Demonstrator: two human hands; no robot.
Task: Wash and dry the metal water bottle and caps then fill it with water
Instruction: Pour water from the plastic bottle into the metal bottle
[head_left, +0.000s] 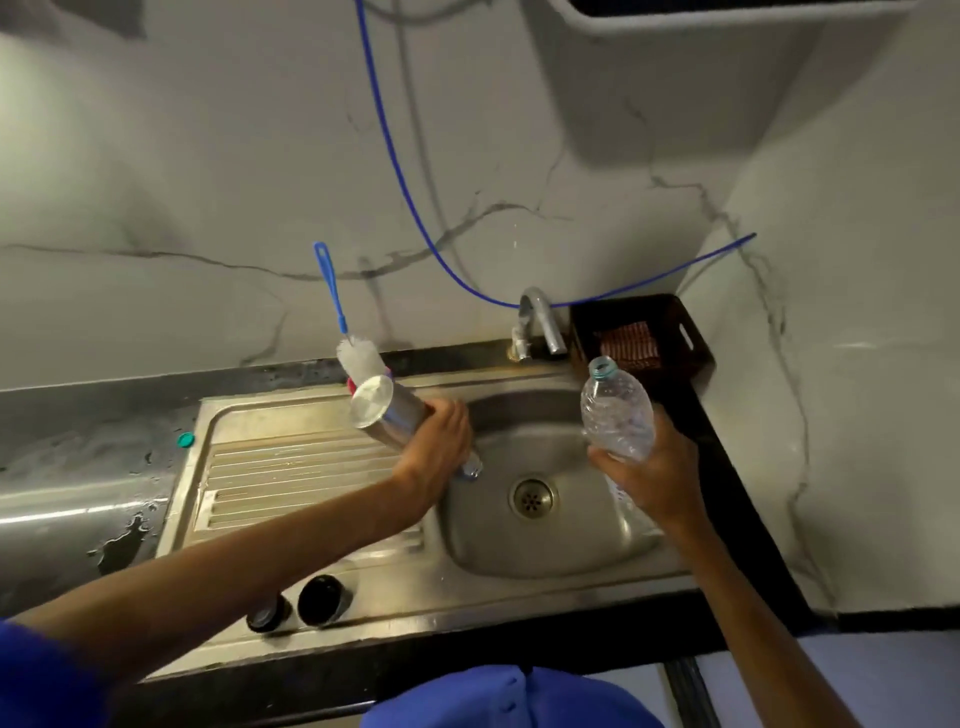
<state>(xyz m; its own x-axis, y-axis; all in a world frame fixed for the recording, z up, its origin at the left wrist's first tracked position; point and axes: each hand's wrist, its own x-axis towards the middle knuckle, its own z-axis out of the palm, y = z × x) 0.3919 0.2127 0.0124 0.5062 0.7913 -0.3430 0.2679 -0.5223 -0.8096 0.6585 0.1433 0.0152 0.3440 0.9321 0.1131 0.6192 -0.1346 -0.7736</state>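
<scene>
Meanwhile, over the sink (561, 564): metal water bottle (387, 413) upended, mouth down, gripped in left hand (436, 449); clear plastic bottle (617, 415) upright, clasped in right hand (652, 475); two black caps (304, 604) near, left.

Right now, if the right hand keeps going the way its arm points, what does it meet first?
Probably the dark basket beside the tap. The right hand holds a plastic bottle pointing there, though depth is unclear.

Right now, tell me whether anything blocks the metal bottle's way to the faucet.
Nothing visible does. The left hand holds the metal bottle tilted over the sink; the right hand holds the plastic bottle off to the side, below the faucet.
</scene>
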